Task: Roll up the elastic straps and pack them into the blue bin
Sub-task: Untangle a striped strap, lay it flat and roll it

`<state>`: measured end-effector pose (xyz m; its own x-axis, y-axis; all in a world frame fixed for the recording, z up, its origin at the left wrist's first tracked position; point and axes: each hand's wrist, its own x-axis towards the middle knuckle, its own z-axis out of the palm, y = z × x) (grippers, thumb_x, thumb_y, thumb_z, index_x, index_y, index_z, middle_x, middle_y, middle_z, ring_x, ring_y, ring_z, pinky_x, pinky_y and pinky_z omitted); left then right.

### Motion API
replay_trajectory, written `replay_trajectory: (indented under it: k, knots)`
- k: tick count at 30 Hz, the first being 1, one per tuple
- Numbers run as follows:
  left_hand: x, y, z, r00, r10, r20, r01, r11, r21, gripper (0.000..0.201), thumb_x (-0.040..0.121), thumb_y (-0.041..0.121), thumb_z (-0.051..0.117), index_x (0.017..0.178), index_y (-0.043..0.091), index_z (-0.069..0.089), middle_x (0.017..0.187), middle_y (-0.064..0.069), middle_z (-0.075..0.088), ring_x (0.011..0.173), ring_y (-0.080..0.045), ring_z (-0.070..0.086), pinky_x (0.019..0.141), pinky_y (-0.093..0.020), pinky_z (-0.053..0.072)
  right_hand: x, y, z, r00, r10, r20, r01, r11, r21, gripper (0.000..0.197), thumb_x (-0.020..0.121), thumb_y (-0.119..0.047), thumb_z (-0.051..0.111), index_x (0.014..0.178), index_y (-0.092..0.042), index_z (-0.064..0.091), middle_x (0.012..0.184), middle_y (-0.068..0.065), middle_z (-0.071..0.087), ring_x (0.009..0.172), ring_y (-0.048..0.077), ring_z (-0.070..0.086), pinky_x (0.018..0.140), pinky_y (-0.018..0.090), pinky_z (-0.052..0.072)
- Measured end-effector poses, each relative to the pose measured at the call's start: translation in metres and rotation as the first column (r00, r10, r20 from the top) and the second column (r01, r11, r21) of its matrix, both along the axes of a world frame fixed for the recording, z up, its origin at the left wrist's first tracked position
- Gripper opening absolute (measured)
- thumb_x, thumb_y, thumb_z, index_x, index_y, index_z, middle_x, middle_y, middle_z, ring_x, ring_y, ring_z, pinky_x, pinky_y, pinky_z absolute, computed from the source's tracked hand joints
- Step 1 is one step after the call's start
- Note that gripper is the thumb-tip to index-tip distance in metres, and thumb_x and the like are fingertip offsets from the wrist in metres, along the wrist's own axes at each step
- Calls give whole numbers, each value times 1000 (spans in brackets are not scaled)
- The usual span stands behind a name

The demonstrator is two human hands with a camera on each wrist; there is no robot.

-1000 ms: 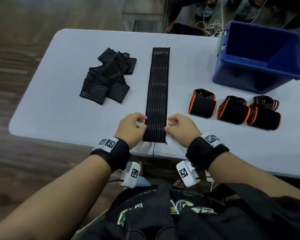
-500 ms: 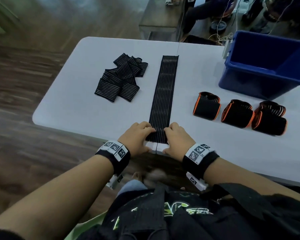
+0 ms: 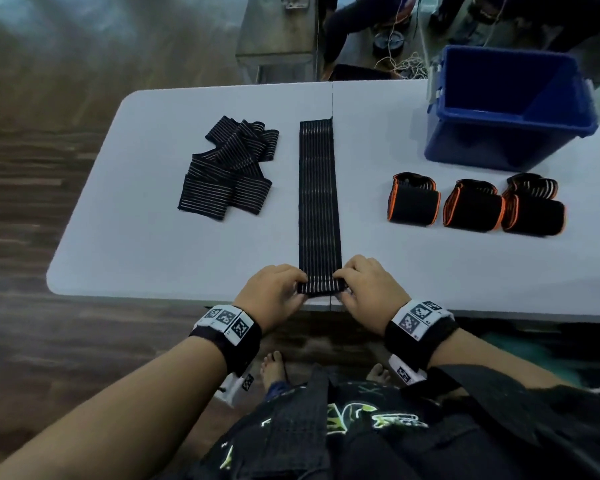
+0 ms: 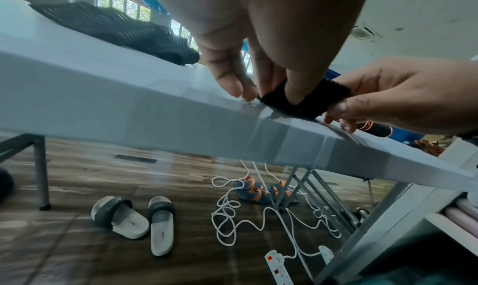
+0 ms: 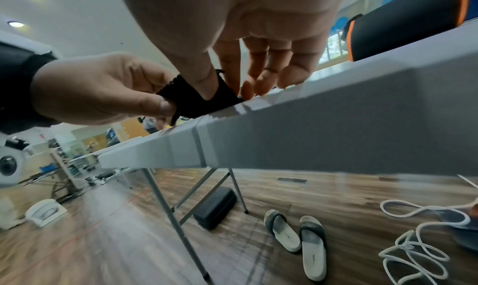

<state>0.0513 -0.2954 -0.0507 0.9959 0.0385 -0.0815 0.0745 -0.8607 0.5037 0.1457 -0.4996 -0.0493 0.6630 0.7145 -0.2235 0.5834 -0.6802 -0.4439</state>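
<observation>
Head view, left to right across the white tabletop.

Far left: loose pile of straps, black with pale stripes, folded over one another, unrolled, well apart from the hands.

Centre: one long strap laid flat and straight, running from the far side toward the near edge along the tabletop's centre seam. Its near end is lifted and turned over into a short first fold just inside the edge.

Left hand: at the left corner of that folded end. In the left wrist view the thumb lies on the near face of the fold and the fingers curl down behind it, pinching the fabric; fingertips are close to the tabletop.

Right hand: mirrors it at the right corner. In the right wrist view the thumb presses the dark fold from the front, the fingers hang curled behind it, tips at the tabletop edge. Both hands pinch the same strap end, just beside each other.

Right of centre: three rolled straps, black with orange edging, lying in a row, the two rightmost touching.

Far right, back corner: blue bin, upright, open top; no straps visible in the part of its inside that shows.

Below the tabletop in the wrist views: wood floor, a pair of slippers, a tangled white cord.
</observation>
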Motion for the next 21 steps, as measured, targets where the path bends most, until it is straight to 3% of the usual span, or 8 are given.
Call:
replay_trajectory:
  k: [4, 7, 11, 14, 17, 21]
  knots:
    - [4, 4, 2, 999, -5, -46, 3, 999, -32, 45, 78, 36, 83, 116, 19, 66, 111, 2, 70, 101, -20, 64, 91, -34, 50, -2, 5, 3, 994, -86, -70, 87, 996, 8, 33, 97, -35, 55, 125, -20, 65, 117, 0, 55, 109, 22, 50, 97, 40, 45]
    - [5, 3, 6, 990, 85, -108, -99, 987, -124, 48, 82, 30, 81, 121, 21, 55, 111, 9, 68, 93, -13, 63, 87, -30, 51, -2, 9, 6, 983, -136, -122, 135, 991, -11, 29, 100, -38, 52, 113, -19, 69, 110, 3, 57, 102, 23, 55, 93, 41, 48]
    - [11, 2, 7, 976, 195, -101, -213, 954, -213, 34, 90, 25, 72, 113, 19, 47, 88, 9, 65, 75, -11, 61, 72, -27, 48, -2, 15, 10, 959, -241, -147, 236, 970, -52, 36, 102, -38, 48, 93, -9, 69, 97, 10, 61, 91, 28, 60, 82, 40, 49]
    - [17, 1, 10, 979, 182, -87, -196, 959, -202, 27, 94, 26, 66, 109, 25, 44, 73, 6, 67, 67, -10, 61, 64, -26, 45, -1, 20, 12, 934, -318, -160, 312, 948, -63, 33, 101, -39, 50, 85, -13, 64, 86, 6, 61, 85, 26, 60, 73, 35, 46]
    - [21, 0, 14, 984, 153, -94, -168, 970, -177, 20, 96, 28, 64, 105, 26, 47, 67, 1, 67, 62, -14, 62, 62, -30, 48, -2, 24, 13, 909, -380, -171, 373, 925, -69, 27, 98, -40, 55, 90, -15, 65, 87, 4, 66, 84, 24, 61, 75, 36, 50]
    - [26, 3, 12, 987, 133, -94, -141, 987, -77, 20, 96, 34, 62, 112, 24, 56, 82, 6, 69, 76, -15, 62, 71, -30, 48, 1, 28, 17, 895, -413, -170, 401, 910, -100, 25, 96, -40, 59, 96, -16, 66, 90, 3, 68, 88, 24, 63, 77, 34, 50]
